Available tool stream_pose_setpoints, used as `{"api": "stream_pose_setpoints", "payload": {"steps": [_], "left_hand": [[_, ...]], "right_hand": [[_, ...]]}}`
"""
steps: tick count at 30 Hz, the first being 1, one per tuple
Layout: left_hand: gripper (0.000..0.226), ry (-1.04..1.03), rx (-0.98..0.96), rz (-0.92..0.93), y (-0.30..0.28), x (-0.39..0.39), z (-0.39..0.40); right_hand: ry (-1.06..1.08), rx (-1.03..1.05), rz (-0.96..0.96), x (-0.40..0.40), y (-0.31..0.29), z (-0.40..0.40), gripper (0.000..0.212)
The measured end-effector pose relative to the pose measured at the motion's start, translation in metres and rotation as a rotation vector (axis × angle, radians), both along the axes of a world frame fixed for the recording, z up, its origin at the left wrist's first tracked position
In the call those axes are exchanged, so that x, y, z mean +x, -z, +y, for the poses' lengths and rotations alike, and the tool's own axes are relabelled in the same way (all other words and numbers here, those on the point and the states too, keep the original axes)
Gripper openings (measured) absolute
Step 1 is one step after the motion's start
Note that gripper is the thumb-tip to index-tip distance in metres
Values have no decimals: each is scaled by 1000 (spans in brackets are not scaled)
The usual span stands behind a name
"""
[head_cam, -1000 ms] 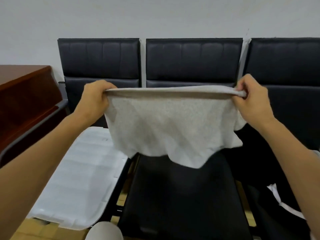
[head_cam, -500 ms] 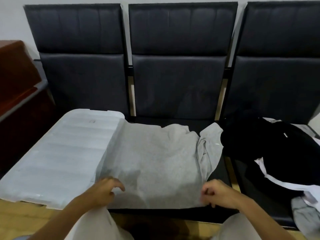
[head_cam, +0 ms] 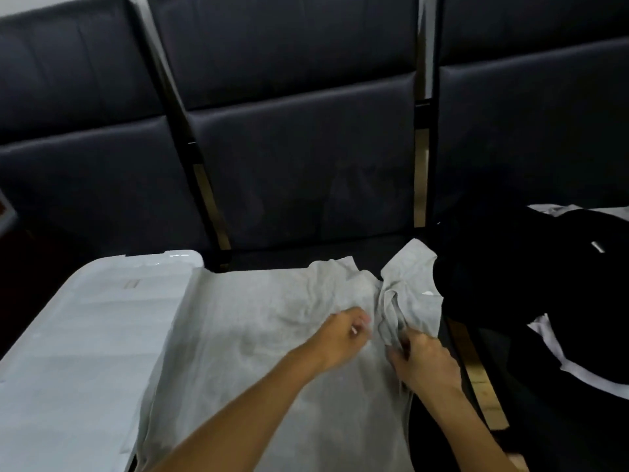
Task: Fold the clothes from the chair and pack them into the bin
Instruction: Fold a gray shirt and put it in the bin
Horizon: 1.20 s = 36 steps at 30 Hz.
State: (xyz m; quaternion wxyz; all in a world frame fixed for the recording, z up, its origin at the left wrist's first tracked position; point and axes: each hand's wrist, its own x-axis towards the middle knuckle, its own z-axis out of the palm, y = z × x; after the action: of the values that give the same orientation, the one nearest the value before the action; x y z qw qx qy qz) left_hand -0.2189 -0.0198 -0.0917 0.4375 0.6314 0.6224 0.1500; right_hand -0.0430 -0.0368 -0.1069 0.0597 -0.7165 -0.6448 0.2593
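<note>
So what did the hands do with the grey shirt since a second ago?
They lowered the grey shirt from the air and spread it flat on the middle seat. Both hands then moved to its right side: the right hand now grips the bunched sleeve, the left hand rests beside it. The black clothes and white bin lid stayed put.

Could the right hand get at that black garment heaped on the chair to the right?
Probably yes. The black garment lies just beside the right hand with nothing between, but that hand grips the grey T-shirt's bunched sleeve and would have to let go first.
</note>
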Motion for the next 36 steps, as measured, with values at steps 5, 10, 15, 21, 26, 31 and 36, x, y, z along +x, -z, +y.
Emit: {"api": "stream_pose_setpoints", "payload": {"steps": [5, 10, 15, 21, 26, 31, 36], "left_hand": [[46, -115, -68, -28, 18, 69, 57], [30, -92, 269, 215, 27, 108, 67], [11, 184, 276, -234, -6, 149, 43], [24, 116, 294, -19, -15, 144, 98], [75, 84, 87, 510, 19, 128, 179], [47, -30, 63, 293, 39, 144, 198], [34, -68, 121, 9, 35, 174, 194]], "right_hand": [[-72, -381, 246, 32, -2, 14, 28], [183, -221, 445, 62, 2, 21, 43], [770, -177, 1312, 81, -25, 33, 49], [851, 179, 948, 133, -11, 15, 23], [648, 140, 438, 153, -9, 3, 22], [666, 83, 295, 162, 0, 4, 44], [694, 85, 202, 181, -9, 0, 34]]}}
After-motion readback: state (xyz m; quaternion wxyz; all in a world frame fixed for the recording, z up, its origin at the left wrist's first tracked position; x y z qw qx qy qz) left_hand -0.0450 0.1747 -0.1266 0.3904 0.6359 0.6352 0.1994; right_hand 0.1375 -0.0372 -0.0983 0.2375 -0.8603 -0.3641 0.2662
